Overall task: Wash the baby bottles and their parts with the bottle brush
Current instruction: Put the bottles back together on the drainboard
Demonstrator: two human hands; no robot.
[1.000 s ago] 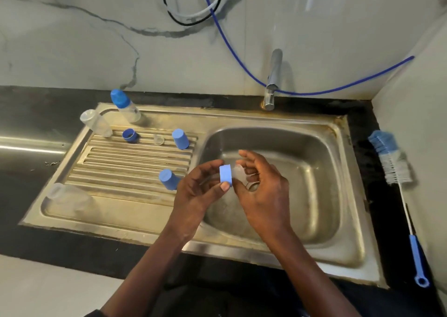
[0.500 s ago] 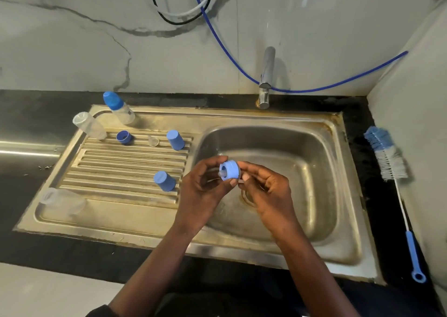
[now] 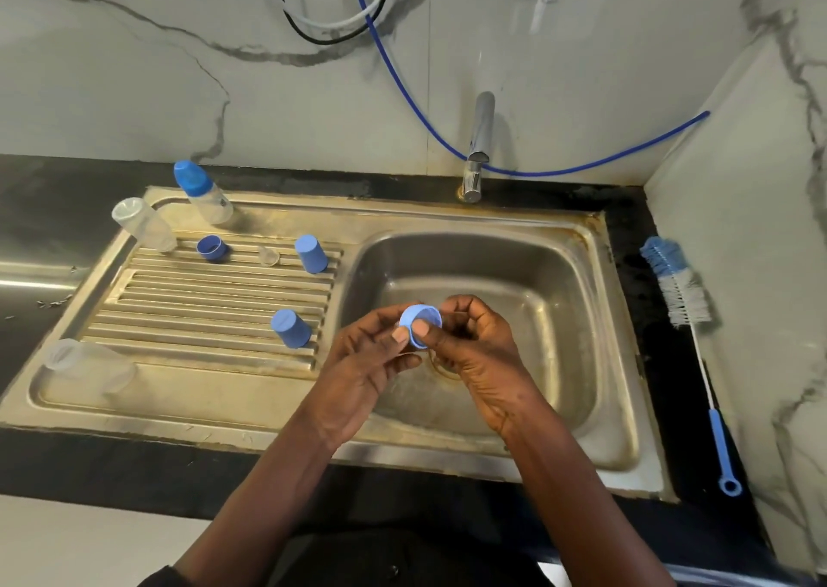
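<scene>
Both hands over the sink basin (image 3: 559, 273). Left hand (image 3: 362, 362) and right hand (image 3: 474, 349) pinch a blue ring (image 3: 419, 323) between thumbs and fingers. Blue caps (image 3: 291, 327) and clear bottles (image 3: 143, 224) scattered on the ribbed drainboard (image 3: 201, 309). Bottle brush (image 3: 684, 304) lies on the counter (image 3: 635, 282) right of the sink.

Counts, placed against the sink basin (image 3: 577, 273):
- 3 bottles, all left of it: one capped (image 3: 203, 192), two open clear (image 3: 143, 224) (image 3: 87, 365).
- 2 blue caps (image 3: 311, 253) (image 3: 291, 327) left.
- 2 blue rings: one left (image 3: 211, 247), one held over it (image 3: 420, 324).
- 1 clear teat (image 3: 268, 255) left.
- 1 brush (image 3: 680, 291) right.
- 1 tap (image 3: 478, 147) behind.
- 2 hands (image 3: 367, 362) (image 3: 483, 353) over it.
</scene>
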